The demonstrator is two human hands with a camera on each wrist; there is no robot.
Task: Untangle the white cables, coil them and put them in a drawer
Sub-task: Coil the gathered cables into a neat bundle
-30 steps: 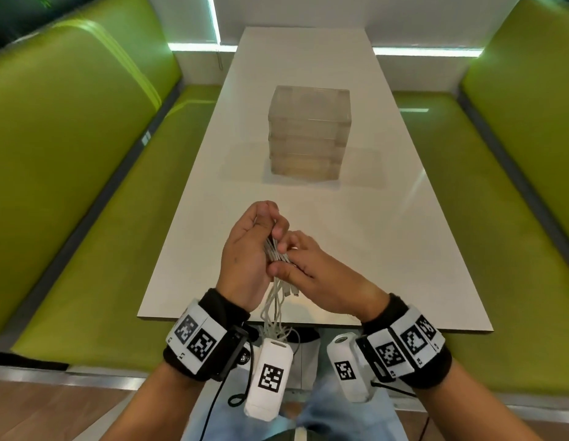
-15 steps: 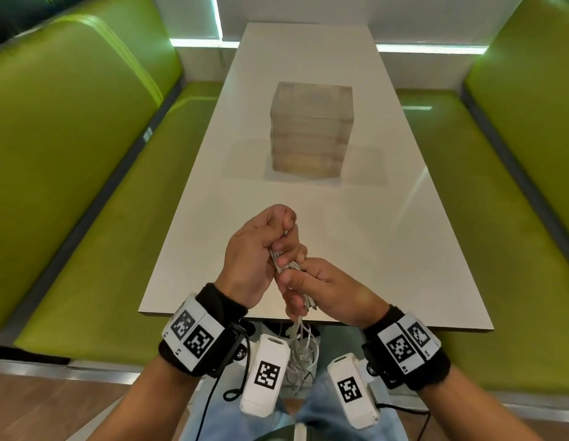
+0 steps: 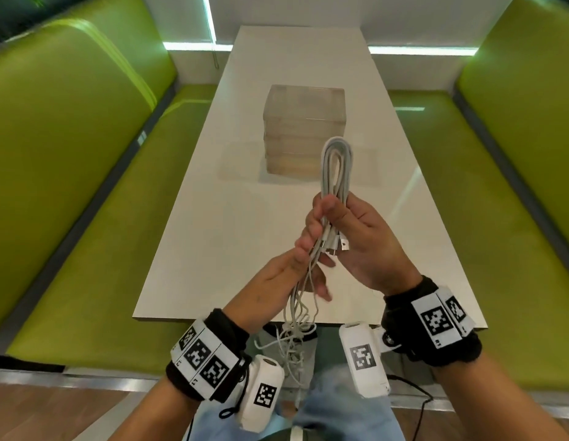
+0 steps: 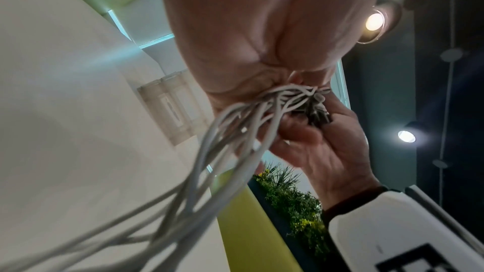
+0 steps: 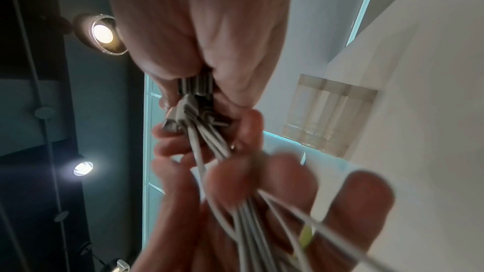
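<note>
A bundle of white cables point(image 3: 335, 160) stands up as a long folded loop from my right hand point(image 3: 337, 218), which grips it with the metal plugs point(image 3: 335, 246) lying against the palm. Just below, my left hand point(image 3: 308, 265) curls round the strands that hang down. Those loose strands fall past the table edge into a tangle point(image 3: 292, 338) over my lap. The left wrist view shows the cables point(image 4: 235, 131) fanning out from the grip. In the right wrist view the plugs and cables point(image 5: 204, 138) are pinched between both hands. The translucent drawer unit point(image 3: 305, 122) stands shut on the table beyond.
The white table point(image 3: 245, 218) runs away from me, bare around the drawer unit. Green padded benches flank it on the left point(image 3: 70, 186) and on the right point(image 3: 515, 186). The near table edge point(image 3: 213, 319) lies under my wrists.
Both hands have risen and shifted right. My right hand has turned palm towards me, and a long loop of cable now stands above it. More strands hang below the left hand.
</note>
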